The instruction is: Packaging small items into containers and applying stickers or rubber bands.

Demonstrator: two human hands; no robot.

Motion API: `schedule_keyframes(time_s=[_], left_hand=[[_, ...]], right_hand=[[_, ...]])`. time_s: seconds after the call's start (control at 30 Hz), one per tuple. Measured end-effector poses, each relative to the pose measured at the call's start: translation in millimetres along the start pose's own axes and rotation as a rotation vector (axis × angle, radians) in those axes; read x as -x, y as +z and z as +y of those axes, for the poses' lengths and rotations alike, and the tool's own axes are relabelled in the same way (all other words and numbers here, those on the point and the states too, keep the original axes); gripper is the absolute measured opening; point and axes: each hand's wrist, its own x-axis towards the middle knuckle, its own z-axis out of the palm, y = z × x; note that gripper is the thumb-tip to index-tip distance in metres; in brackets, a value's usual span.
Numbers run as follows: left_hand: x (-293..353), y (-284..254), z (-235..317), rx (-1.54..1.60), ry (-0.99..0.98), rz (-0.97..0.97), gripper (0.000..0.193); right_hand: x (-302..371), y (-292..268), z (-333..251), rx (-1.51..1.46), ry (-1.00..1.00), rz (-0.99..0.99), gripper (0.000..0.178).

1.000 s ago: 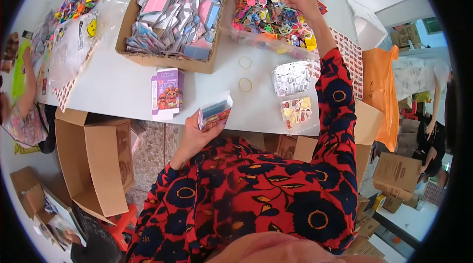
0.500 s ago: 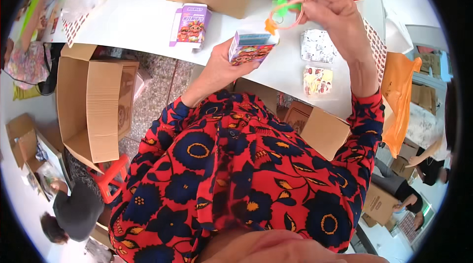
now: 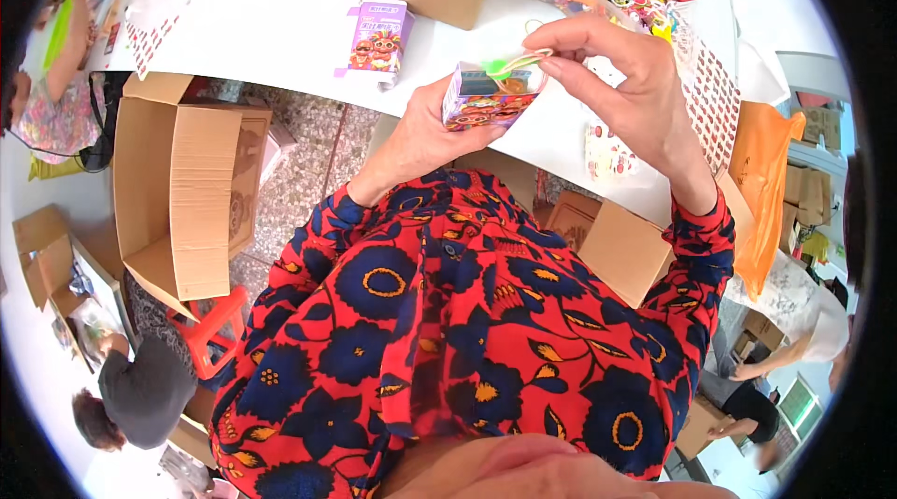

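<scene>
Open cardboard box [image 3: 187,200] sits on the floor far left. Left hand [image 3: 425,130] is wrapped around a small printed carton [image 3: 491,92], held up over the white table [image 3: 280,22] edge. Right hand [image 3: 626,88] pinches a green toy [image 3: 505,64] right at the carton's open top.

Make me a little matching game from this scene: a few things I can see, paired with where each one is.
Things:
1. small printed box
2. green and orange toy
3. purple carton
4. big open cardboard box

Places:
A. standing on the white table
B. on the floor, beside the table
C. held in the left hand
D. pinched by the right hand, at the small box's open top

Pairs: 1-C, 2-D, 3-A, 4-B
</scene>
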Motion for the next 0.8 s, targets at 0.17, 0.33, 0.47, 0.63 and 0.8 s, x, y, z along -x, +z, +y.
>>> schedule_keyframes(time_s=[0.17,0.33,0.47,0.63,0.8], left_hand=[[-1.5,1.2,5.8,-0.005,-0.015,0.005,0.036],[0.5,-0.6,-1.3,-0.022,-0.045,0.023,0.036],[-1.2,-3.9,-6.8,-0.046,0.009,0.021,0.037],[6.1,-7.0,4.5,0.029,-0.026,0.102,0.038],[-2.2,-3.0,-2.2,0.079,-0.009,0.105,0.035]], right_hand=[[1.0,8.1,5.4,0.211,-0.147,-0.001,0.015],[-2.0,20.7,11.1,0.228,-0.310,0.006,0.021],[2.3,14.4,-1.5,0.200,-0.178,0.133,0.023],[33.2,-21.6,29.8,0.217,0.097,0.317,0.021],[121.5,-70.9,104.4,0.329,0.471,0.462,0.022]])
